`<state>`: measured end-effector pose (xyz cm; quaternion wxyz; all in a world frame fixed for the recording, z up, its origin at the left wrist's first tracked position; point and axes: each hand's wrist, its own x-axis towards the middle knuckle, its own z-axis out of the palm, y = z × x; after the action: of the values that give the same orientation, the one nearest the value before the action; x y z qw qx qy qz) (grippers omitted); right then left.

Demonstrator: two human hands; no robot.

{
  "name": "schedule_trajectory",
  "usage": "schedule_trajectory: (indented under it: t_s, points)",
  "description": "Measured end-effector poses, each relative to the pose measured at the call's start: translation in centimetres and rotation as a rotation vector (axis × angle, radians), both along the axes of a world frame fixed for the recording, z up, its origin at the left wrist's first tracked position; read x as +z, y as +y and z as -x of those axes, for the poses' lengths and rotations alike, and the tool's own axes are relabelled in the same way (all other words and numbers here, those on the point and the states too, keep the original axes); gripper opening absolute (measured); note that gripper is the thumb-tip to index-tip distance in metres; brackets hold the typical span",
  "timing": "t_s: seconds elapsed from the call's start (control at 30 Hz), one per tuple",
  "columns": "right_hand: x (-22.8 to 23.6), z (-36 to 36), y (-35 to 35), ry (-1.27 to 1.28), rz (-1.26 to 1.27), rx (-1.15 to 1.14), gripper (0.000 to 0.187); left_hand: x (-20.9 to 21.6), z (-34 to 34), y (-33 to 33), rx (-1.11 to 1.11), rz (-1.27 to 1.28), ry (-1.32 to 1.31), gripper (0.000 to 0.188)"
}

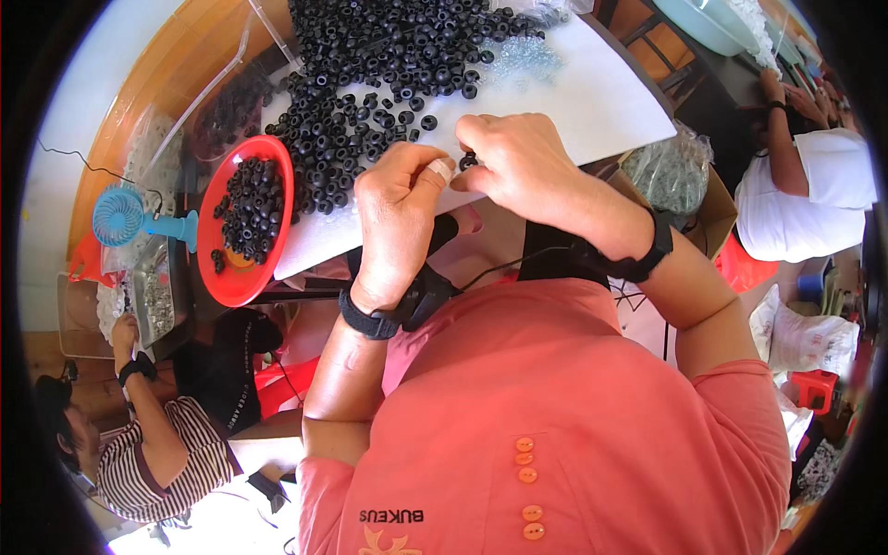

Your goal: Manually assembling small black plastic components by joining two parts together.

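My left hand (402,190) is closed above the near edge of the white tabletop (610,106), thumb pressed to the fingers. A white bandage (440,169) wraps the thumb; whatever the pinch holds cannot be made out. Facing it, fingertips curled, my right hand (518,162) grips a small black ring-shaped piece (468,160). Beyond both hands spreads a large heap of similar black pieces (370,55), some loose near my left fingers. Small clear pieces (523,60) lie at the heap's right. Left of my left hand, a red plate (284,185) holds more black pieces.
A blue fan (120,215) stands beyond the plate. At right sits a cardboard box (717,217) with a clear bag (671,171) of pieces. One person in stripes (162,462) works at lower left, another in white (805,199) at right. A cable runs between my wrist straps.
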<state>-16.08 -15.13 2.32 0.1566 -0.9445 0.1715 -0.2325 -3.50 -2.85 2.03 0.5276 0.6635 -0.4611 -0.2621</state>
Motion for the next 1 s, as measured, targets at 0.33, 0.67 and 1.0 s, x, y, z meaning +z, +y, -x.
schedule_trajectory:
  t_s: [0.33, 0.67, 1.0]
  points:
    - [2.0, -1.9, -1.7, 0.183, -0.072, 0.009, 0.013, -1.7, -0.7, -1.4, -0.105, 0.277, -0.548, 0.019]
    - [3.5, -2.0, -3.3, 0.371, -0.587, 0.02, 0.014, -1.8, -0.6, -2.4, -0.098, 0.289, -0.656, 0.015]
    - [2.3, -1.1, -4.5, 0.281, -0.487, 0.015, 0.012, -2.3, -0.5, -4.1, -0.025, 0.239, -0.607, 0.01]
